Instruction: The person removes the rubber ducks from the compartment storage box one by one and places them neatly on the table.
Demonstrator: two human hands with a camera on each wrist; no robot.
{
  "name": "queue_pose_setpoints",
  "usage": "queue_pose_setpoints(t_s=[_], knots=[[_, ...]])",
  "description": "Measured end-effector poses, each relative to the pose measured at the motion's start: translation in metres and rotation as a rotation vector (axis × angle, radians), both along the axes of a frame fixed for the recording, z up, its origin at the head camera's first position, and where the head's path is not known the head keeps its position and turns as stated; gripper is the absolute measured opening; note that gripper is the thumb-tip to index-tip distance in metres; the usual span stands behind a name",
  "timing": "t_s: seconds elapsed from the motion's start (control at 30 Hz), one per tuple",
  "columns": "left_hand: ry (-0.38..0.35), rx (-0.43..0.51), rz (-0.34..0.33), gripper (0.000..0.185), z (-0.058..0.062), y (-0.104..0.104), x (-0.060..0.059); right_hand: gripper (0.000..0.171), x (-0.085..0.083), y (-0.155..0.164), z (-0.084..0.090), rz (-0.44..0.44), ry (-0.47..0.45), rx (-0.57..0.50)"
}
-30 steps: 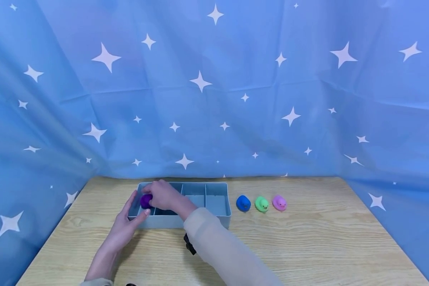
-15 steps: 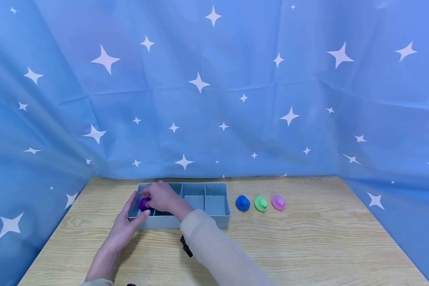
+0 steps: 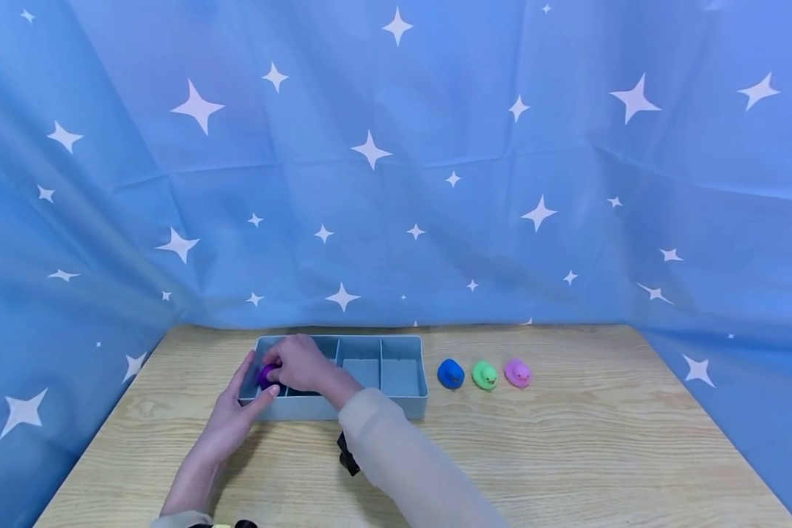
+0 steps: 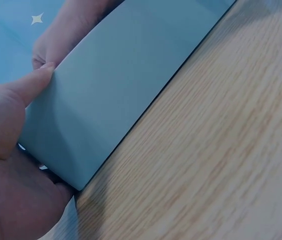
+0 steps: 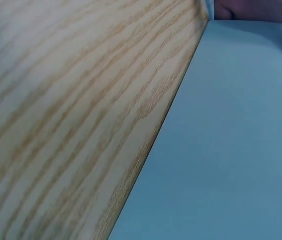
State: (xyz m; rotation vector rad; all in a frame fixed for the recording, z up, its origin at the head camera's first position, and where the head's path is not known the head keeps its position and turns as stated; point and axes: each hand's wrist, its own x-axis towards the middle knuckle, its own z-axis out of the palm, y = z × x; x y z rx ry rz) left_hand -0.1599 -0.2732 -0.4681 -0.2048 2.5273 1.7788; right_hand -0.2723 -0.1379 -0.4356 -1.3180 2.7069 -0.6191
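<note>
Right hand pinches purple duck over leftmost compartment of grey tray, lower left of frame. Left hand, fingers straight, braces tray corner. Best: lower duck fully before release.

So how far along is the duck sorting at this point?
Nothing looks finished: the grey divided plastic tray shows no duck lying free in it. In hand: the right hand holds the purple rubber duck at the leftmost compartment while the left hand steadies the tray. Left: blue duck, green duck, pink duck on the wooden table.

Purple duck half behind fingers
</note>
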Motion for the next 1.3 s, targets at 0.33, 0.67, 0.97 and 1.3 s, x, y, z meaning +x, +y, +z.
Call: queue_pose_setpoints(t_s=[0.33, 0.67, 0.97, 1.3], knots=[[-0.018, -0.003, -0.012, 0.097, 0.001, 0.003, -0.001, 0.020, 0.002, 0.005, 0.000, -0.023, -0.005, -0.094], [-0.044, -0.038, 0.001, 0.097, 0.002, 0.007, -0.003, 0.023, 0.011, 0.034, 0.029, -0.174, -0.190, -0.329], [-0.044, -0.031, -0.006, 0.098, 0.001, 0.002, -0.003, 0.025, 0.019, 0.089, 0.041, -0.243, -0.277, -0.560], [-0.045, -0.028, -0.031, 0.101, 0.004, 0.001, -0.001, 0.027, 0.013, 0.162, 0.035, -0.351, -0.201, -0.610]])
